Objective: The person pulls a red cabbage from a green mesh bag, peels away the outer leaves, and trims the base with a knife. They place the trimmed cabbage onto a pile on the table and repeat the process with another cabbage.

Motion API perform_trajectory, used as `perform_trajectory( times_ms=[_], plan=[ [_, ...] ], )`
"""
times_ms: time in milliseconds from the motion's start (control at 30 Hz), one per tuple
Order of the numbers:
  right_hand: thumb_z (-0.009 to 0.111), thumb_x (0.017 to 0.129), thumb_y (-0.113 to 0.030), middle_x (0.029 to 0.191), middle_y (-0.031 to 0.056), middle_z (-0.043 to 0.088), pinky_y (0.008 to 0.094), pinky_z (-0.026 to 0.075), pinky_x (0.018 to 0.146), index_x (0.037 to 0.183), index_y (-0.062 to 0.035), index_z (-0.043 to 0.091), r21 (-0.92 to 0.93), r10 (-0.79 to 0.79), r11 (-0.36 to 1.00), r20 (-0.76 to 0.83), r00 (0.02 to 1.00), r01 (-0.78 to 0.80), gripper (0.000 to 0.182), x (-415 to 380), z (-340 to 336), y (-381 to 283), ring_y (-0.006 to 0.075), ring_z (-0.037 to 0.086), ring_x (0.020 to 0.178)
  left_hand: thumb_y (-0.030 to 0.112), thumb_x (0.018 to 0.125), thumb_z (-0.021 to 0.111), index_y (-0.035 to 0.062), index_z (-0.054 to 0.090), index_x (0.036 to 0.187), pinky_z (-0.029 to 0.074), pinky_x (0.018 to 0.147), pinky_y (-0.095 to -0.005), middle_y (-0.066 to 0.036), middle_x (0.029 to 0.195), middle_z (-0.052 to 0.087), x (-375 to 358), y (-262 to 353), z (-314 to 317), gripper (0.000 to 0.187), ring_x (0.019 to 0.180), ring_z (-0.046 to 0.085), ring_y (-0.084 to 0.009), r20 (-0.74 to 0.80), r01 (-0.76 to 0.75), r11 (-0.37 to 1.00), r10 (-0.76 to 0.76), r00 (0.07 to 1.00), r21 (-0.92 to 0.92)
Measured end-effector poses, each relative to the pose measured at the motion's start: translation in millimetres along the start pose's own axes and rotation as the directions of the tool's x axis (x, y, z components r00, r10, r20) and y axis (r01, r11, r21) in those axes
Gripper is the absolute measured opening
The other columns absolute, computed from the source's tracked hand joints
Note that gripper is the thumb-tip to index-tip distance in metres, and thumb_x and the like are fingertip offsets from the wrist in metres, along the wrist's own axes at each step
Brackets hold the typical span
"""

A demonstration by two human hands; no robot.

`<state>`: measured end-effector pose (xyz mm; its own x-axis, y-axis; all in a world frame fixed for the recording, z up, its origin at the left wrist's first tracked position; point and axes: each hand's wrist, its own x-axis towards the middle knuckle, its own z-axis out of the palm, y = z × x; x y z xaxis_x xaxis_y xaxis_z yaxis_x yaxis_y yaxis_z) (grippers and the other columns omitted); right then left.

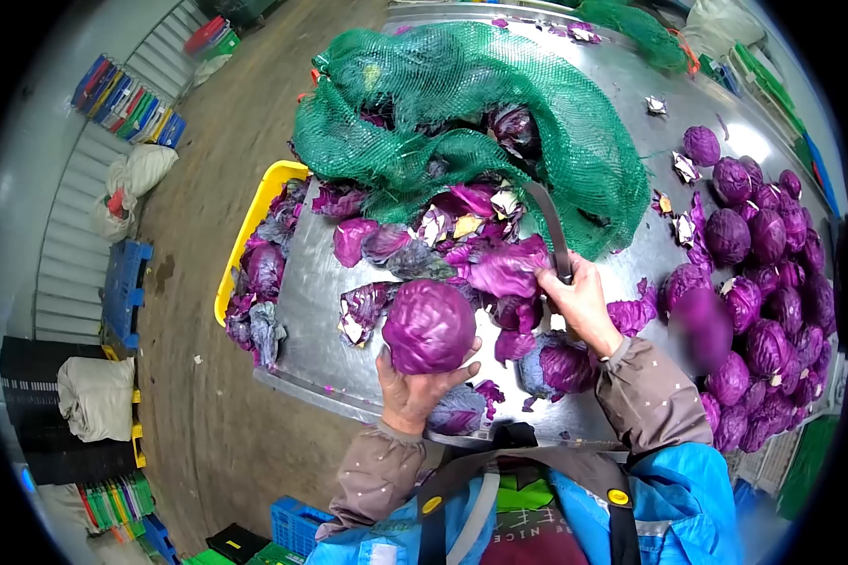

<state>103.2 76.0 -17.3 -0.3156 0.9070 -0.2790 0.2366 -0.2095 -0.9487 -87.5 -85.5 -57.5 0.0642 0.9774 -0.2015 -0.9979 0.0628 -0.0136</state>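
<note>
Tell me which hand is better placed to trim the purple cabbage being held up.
Probably the right hand: it grips the knife, while the left hand supports the cabbage from below and looks occupied with steadying it.

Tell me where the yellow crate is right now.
In the head view, the yellow crate is on the person's left, at the left edge of the metal table, filled with purple leaves, below and left of the green net.
</note>
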Motion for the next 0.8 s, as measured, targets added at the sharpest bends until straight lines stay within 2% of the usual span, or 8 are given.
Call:
perform_trajectory(
  times_ms=[67, 167, 233, 300, 433, 467, 700, 800],
  plan=[
    [0.067, 0.081, -0.014, 0.075, -0.0025, 0.056, 0.0231, 0.045, 0.064, 0.105, 0.0013, 0.057, 0.025, -0.137, 0.990, 0.038, 0.990, 0.136, 0.030, -14, 12, -17, 0.0052, 0.050, 0.069, 0.047, 0.073, 0.072, 0.0168, 0.022, 0.142, 0.044, 0.092, -0.0635, -0.020, 0.140, 0.029, 4, -6, -1, 0.091, 0.125, 0.030, -0.0535, 0.098, 0.134, 0.884, -0.101, 0.990, -0.448],
    [0.074, 0.080, -0.022, 0.085, 0.0009, 0.059, 0.0254, 0.045, 0.074, 0.115, -0.0003, 0.051, 0.082, -0.202, 0.979, 0.337, 0.920, 0.186, 0.047, -29, 23, -24, 0.0064, 0.052, 0.081, 0.047, 0.073, 0.071, 0.0161, 0.020, 0.143, 0.046, 0.089, -0.0636, -0.021, 0.139, 0.030, 9, -7, -15, 0.092, 0.124, 0.031, -0.0543, 0.211, 0.241, 0.832, -0.152, 0.965, -0.500],
    [0.076, 0.077, -0.022, 0.096, 0.0049, 0.061, 0.0295, 0.046, 0.083, 0.129, 0.0013, 0.045, 0.057, 0.148, 0.975, 0.564, 0.812, -0.217, 0.064, -40, 21, -36, 0.0121, 0.056, 0.086, 0.045, 0.072, 0.075, 0.0151, 0.020, 0.143, 0.044, 0.095, -0.0588, -0.019, 0.139, 0.033, 8, 7, -24, 0.095, 0.126, 0.034, -0.0470, 0.260, 0.269, 0.919, -0.196, 0.946, -0.289],
    [0.079, 0.074, -0.022, 0.103, 0.0079, 0.059, 0.0274, 0.047, 0.077, 0.135, 0.0006, 0.040, 0.056, -0.052, 0.998, 0.516, 0.855, 0.027, 0.076, -50, 19, -34, 0.0102, 0.055, 0.086, 0.042, 0.069, 0.079, 0.0140, 0.021, 0.144, 0.040, 0.102, -0.0511, -0.017, 0.139, 0.035, 2, 10, -8, 0.098, 0.129, 0.036, -0.0364, 0.019, -0.096, 0.840, 0.102, 0.995, 0.534],
    [0.078, 0.068, 0.001, 0.125, 0.0103, 0.050, 0.0213, 0.047, 0.057, 0.142, -0.0080, 0.027, 0.239, -0.224, 0.960, 0.337, 0.915, 0.147, 0.090, -57, 9, -12, 0.0072, 0.055, 0.063, 0.040, 0.067, 0.081, 0.0106, 0.023, 0.143, 0.037, 0.105, -0.0477, -0.014, 0.140, 0.036, 15, 3, 17, 0.100, 0.128, 0.040, -0.0301, -0.144, 0.064, 0.837, 0.018, 0.989, 0.543],
    [0.078, 0.065, 0.005, 0.143, 0.0101, 0.034, 0.0224, 0.048, 0.068, 0.144, -0.0098, 0.026, 0.224, -0.220, 0.963, 0.341, 0.914, 0.148, 0.096, -59, 5, -11, 0.0068, 0.053, 0.078, 0.037, 0.068, 0.081, 0.0094, 0.024, 0.143, 0.039, 0.103, -0.0489, -0.013, 0.137, 0.038, 13, -3, 31, 0.099, 0.127, 0.041, -0.0313, -0.196, 0.189, 0.909, -0.122, 0.973, 0.372],
    [0.076, 0.065, 0.007, 0.145, 0.0097, 0.033, 0.0234, 0.050, 0.068, 0.144, -0.0112, 0.025, 0.320, -0.198, 0.943, 0.328, 0.924, 0.088, 0.096, -85, -26, -15, 0.0072, 0.054, 0.074, 0.026, 0.067, 0.081, 0.0091, 0.022, 0.142, 0.036, 0.104, -0.0502, -0.014, 0.136, 0.038, 31, -16, 10, 0.097, 0.126, 0.040, -0.0323, -0.055, 0.155, 0.851, -0.147, 0.988, 0.502],
    [0.085, 0.062, -0.019, 0.139, 0.0168, 0.041, 0.0331, 0.037, 0.104, 0.145, -0.0085, 0.021, 0.001, -0.371, 0.923, 0.263, 0.891, 0.385, 0.105, -90, -36, -4, 0.0237, 0.042, 0.126, 0.018, 0.070, 0.076, 0.0114, 0.020, 0.143, 0.036, 0.104, -0.0451, -0.012, 0.135, 0.037, 37, -39, 55, 0.093, 0.125, 0.040, -0.0290, -0.057, 0.087, 0.604, -0.069, 0.996, 0.792]
  ],
)
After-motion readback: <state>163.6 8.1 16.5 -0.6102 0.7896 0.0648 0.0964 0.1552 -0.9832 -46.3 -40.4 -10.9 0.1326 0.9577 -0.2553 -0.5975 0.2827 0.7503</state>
